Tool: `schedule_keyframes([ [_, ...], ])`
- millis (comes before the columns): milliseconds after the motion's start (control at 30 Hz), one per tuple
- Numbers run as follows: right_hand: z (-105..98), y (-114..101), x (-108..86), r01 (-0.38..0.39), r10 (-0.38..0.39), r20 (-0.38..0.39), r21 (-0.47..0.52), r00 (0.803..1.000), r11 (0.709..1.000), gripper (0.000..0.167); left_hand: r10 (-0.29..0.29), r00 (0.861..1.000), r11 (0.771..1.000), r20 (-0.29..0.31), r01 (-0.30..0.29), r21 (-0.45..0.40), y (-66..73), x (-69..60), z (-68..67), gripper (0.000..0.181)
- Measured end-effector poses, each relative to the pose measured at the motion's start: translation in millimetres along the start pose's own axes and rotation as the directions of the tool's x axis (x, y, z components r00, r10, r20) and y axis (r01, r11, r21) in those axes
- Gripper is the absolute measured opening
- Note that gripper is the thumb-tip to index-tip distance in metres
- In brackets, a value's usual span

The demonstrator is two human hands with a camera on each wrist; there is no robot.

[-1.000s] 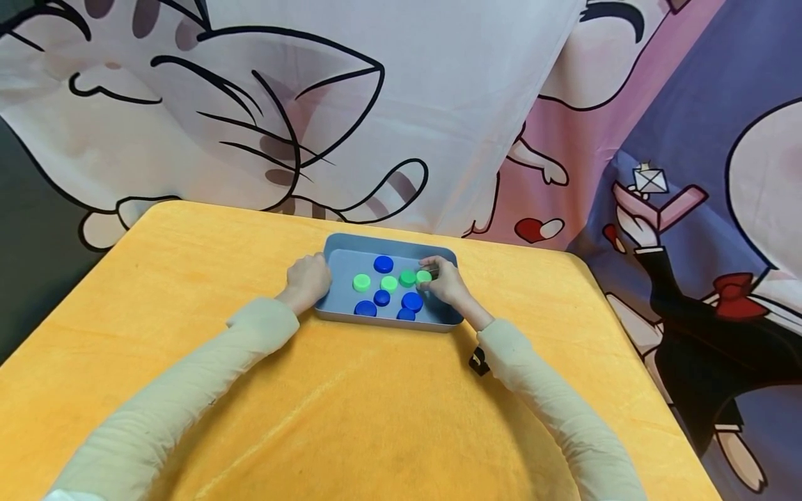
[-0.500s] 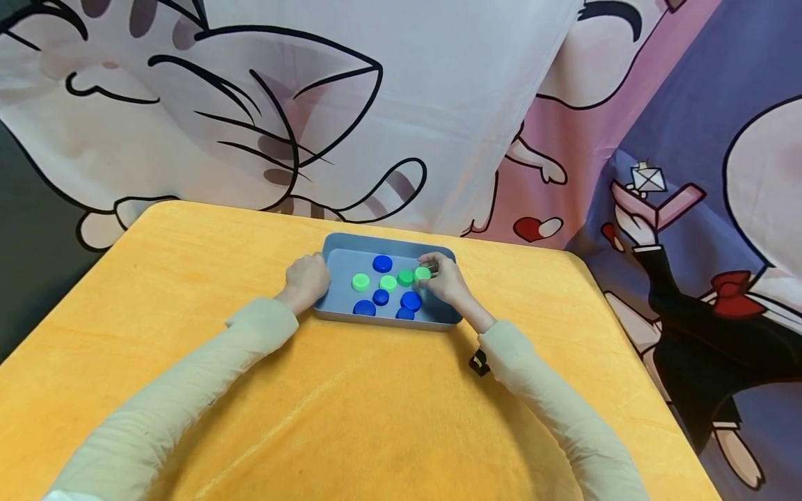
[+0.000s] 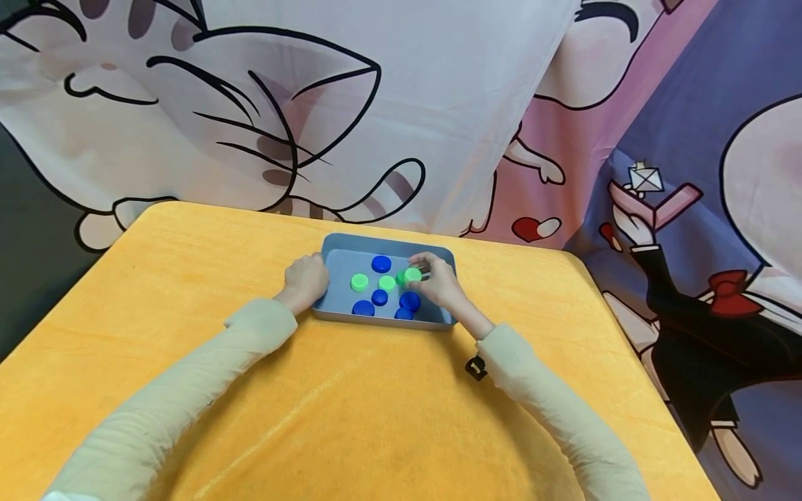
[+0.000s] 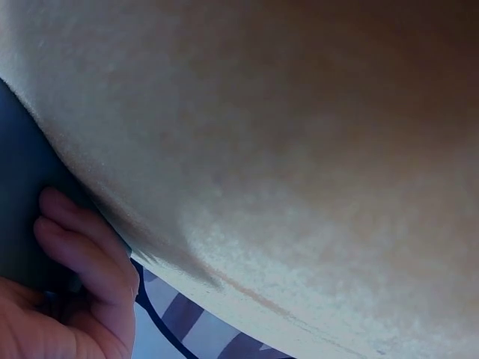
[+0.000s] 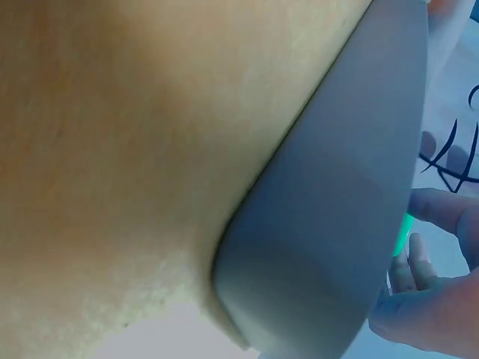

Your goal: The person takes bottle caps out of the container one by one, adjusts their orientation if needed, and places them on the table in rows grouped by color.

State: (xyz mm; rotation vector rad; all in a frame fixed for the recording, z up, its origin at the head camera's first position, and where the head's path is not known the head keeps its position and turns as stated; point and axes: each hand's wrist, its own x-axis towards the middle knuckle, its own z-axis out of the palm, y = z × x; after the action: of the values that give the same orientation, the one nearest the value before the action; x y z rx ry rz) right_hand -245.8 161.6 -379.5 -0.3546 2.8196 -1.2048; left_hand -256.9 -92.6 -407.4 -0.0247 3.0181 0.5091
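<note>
Far left: a cartoon cat point(image 3: 119, 149) printed on pale hanging cloth, behind a yellow-covered table point(image 3: 301, 431). Left sleeve point(image 3: 188, 390), pale, reaches forward over the table. Left hand point(image 3: 307, 280) grasps the left side of a grey-blue tray point(image 3: 382, 322); the left wrist view has its fingers bent against the dark tray wall. Tray sits flat near the far edge of the table, long sides running across. Inside, at left, a light green disc point(image 3: 359, 282) lies flat, with a large blue disc point(image 3: 363, 308) nearer the front wall, its lower edge cut off by that wall. Next, a small blue disc point(image 3: 379, 298); beyond it, toward the back wall, another, the rear blue disc point(image 3: 381, 264). Between those two, slightly rightward, a second light green disc point(image 3: 386, 283). Then a darker green disc point(image 3: 400, 277), partly covered in view by the held one; contact between them not clear. Below: the front blue disc point(image 3: 404, 314), half behind the front wall, and just beside it the right blue disc point(image 3: 410, 301). Right hand point(image 3: 441, 282), over the tray's right part, pinches the held green disc point(image 3: 412, 275); the right wrist view gives only a green sliver between finger and thumb. Whether it clears the tray floor, cannot tell. Black object point(image 3: 476, 367) beside the right sleeve point(image 3: 532, 390), details too small. Far right: a black-clad cartoon figure point(image 3: 695, 348) on bluish cloth.
</note>
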Motion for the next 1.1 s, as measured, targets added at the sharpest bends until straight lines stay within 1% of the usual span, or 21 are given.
schedule_keyframes([
  [133,3,-7,-4.2,0.021,-0.021,0.009,-0.004,1.0,1.0,0.044,0.003,1.0,1.0,-0.002,-0.003,0.006,0.1,0.4,0.0,0.029],
  [333,8,-19,-10.8,0.068,-0.069,0.042,0.022,0.997,0.997,0.043,0.004,1.0,1.0,-0.005,-0.004,0.012,0.1,0.7,-0.2,0.029],
  [600,17,-39,-21.9,0.067,-0.071,0.114,0.041,0.991,0.997,0.044,0.013,1.0,0.999,-0.027,-0.012,0.034,0.0,-0.3,-0.2,0.031],
  [733,24,-49,-27.8,0.075,-0.082,0.136,0.055,0.987,0.996,0.043,0.012,1.0,0.999,-0.024,-0.011,0.035,-0.6,-0.6,0.2,0.031],
  [900,32,-59,-32.1,0.112,-0.123,0.161,0.077,0.979,0.991,0.043,0.01,1.0,0.999,-0.016,-0.01,0.033,-1.3,-0.2,1.0,0.032],
  [1100,38,-67,-35.2,0.157,-0.171,0.192,0.086,0.966,0.984,0.043,0.006,1.0,1.0,-0.02,-0.006,0.029,-1.4,1.2,1.2,0.031],
])
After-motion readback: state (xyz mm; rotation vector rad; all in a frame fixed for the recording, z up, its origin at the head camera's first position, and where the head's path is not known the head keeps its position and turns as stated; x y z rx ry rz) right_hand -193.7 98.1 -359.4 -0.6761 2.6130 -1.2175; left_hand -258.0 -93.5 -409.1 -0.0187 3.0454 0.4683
